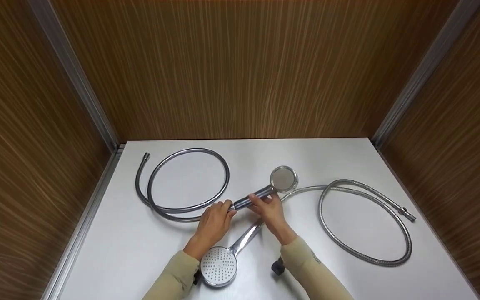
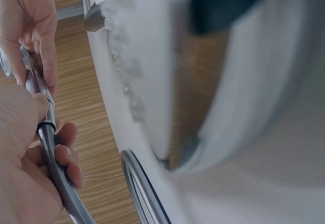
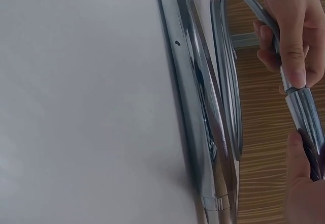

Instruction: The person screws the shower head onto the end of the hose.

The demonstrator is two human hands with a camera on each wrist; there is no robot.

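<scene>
Beige sleeves point(image 1: 173, 275) lead forward; left hand point(image 1: 213, 223) grips grey hose point(image 1: 181, 210), right hand point(image 1: 271, 214) holds showerhead handle point(image 1: 264, 192); keeping both aligned should help.

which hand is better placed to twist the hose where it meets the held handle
Probably the left hand: it grips the hose there, while the right hand holds the handle.

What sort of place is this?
Probably a work booth, though the wider room isn't shown: a white table with wood-grain panels around three sides and metal strips at the back corners.
</scene>
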